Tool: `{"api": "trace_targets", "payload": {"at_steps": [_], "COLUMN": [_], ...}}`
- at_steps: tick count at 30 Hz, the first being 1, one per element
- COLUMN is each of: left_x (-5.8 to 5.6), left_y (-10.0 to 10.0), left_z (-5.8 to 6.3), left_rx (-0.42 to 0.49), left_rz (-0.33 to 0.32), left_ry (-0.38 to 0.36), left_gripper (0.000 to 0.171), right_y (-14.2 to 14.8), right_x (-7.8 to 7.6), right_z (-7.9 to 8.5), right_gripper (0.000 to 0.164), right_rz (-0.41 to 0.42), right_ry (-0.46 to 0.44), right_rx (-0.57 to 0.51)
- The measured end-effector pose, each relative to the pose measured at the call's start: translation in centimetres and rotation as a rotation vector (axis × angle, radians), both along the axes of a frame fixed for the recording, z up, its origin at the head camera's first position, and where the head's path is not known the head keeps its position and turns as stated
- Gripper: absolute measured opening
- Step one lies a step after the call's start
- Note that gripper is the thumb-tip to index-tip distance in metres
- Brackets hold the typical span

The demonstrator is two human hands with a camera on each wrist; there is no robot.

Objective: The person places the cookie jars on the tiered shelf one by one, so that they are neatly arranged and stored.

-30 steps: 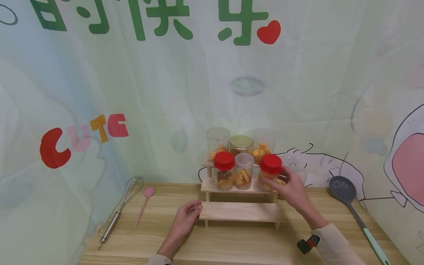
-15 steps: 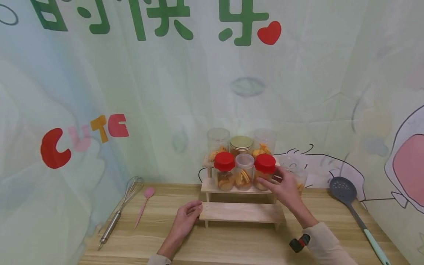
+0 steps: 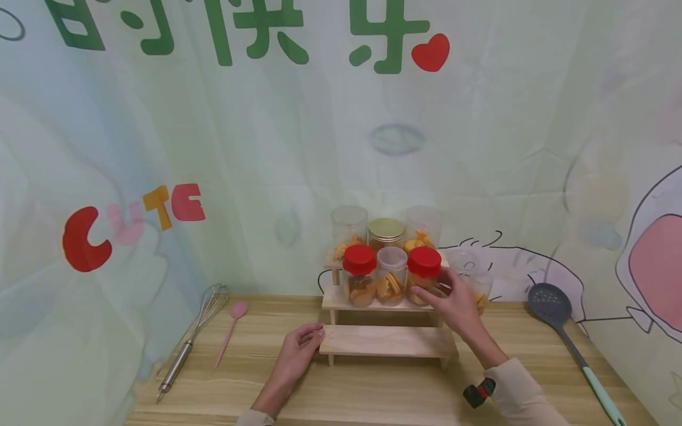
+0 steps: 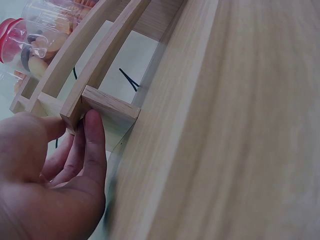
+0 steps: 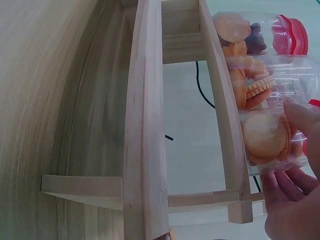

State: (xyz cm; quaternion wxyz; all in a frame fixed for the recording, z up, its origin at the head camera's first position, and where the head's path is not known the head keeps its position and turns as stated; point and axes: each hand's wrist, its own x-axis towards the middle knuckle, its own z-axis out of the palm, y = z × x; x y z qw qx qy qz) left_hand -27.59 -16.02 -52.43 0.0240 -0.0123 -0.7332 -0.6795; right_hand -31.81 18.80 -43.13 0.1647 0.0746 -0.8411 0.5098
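A three-step wooden rack point(image 3: 389, 341) stands on the table. My left hand point(image 3: 299, 350) pinches the left end of its lowest step between thumb and fingers, plain in the left wrist view. On the middle step my right hand point(image 3: 457, 300) holds a clear red-lidded jar of cookies point(image 5: 265, 136) at the right end, thumb on one side and fingers on the other. Beside it stand a lidless clear jar point(image 3: 391, 278) with cookies and another red-lidded jar point(image 3: 359, 275). The top step bears a gold-lidded jar point(image 3: 386, 231) between two clear jars, the left one point(image 3: 349, 225) and the right one point(image 3: 423, 225).
Right of the rack, partly behind my right hand, stand clear containers point(image 3: 481, 287) with some cookies. A whisk point(image 3: 186, 349) and a pink spoon point(image 3: 232, 330) lie at left. A grey skimmer point(image 3: 559, 319) with a green handle lies at right. A printed curtain point(image 3: 277, 148) hangs behind.
My right hand has moved the red-lidded jar slightly left, close to the lidless jar on the middle step. In the last half second it has hardly moved. My left hand has stayed at the rack.
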Motion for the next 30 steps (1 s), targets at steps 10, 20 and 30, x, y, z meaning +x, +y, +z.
{"api": "trace_targets", "payload": {"at_steps": [10,20,30], "left_x": [0.0,-0.2,-0.1], "left_y": [-0.3,-0.4,-0.1], "left_z": [0.1,-0.1,-0.2], "left_rx": [-0.019,-0.012,-0.02], "left_rz": [-0.023,-0.029,-0.008], "left_ry": [-0.019,-0.028,-0.008], "left_gripper": [0.046,0.048,0.043], "right_y": [0.9,5.8,10.8], "right_x": [0.7,1.7,1.4], "right_z": [-1.3,-2.9,-4.0], "right_gripper": [0.079,0.061,0.053], "right_rz": [0.036,-0.072,-0.225], "right_ry": [0.052,0.019,0.009], "right_rx": [0.059,0.087,0.078]}}
